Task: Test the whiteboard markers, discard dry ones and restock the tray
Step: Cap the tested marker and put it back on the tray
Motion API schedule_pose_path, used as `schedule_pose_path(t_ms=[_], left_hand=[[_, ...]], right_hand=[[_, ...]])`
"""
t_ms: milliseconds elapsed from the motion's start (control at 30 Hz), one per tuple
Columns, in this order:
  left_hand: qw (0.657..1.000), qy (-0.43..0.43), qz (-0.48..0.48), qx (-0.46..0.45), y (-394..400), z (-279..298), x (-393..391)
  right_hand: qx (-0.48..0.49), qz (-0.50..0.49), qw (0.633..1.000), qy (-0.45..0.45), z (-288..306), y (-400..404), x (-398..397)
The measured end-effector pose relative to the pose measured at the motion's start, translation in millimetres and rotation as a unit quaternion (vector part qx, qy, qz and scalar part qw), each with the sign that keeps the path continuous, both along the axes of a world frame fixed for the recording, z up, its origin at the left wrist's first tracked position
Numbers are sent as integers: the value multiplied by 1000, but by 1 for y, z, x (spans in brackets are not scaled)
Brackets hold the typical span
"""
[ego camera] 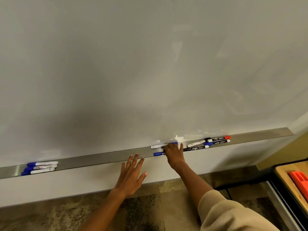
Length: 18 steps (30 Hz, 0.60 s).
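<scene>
A metal marker tray (103, 158) runs along the foot of the whiteboard (133, 64). Three blue-capped markers (40, 167) lie stacked at its left end. Right of centre lies a loose group of markers (215, 141) with blue, black and red caps. My right hand (175, 152) reaches into the tray, fingers curled over a blue-capped marker (158, 154) at the tray's front edge. A white marker (158, 146) lies just behind it. My left hand (131, 174) hovers below the tray with fingers spread and holds nothing.
A table (283, 174) with a wooden top and dark frame stands at the lower right, with an orange object (300, 179) on it. Patterned carpet (141, 205) covers the floor under the board.
</scene>
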<state>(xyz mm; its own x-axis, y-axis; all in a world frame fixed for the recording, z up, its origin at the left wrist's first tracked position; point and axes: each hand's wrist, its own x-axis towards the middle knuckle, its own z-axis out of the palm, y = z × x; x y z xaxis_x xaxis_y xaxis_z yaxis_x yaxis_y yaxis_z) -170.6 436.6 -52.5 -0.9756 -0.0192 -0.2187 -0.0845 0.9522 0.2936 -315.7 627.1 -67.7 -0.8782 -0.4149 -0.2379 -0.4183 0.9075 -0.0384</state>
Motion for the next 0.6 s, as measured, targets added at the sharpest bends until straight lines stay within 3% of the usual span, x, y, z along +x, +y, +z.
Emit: schedule_pose_path(t_ms=[300,600], left_hand=[[999,22,-10,34,1,20,-9],[983,165,-34,70,16,37,-42]], right_hand=[[-99,5,995,11,19,-5,12],[-219,22,975,38,61,5,36]])
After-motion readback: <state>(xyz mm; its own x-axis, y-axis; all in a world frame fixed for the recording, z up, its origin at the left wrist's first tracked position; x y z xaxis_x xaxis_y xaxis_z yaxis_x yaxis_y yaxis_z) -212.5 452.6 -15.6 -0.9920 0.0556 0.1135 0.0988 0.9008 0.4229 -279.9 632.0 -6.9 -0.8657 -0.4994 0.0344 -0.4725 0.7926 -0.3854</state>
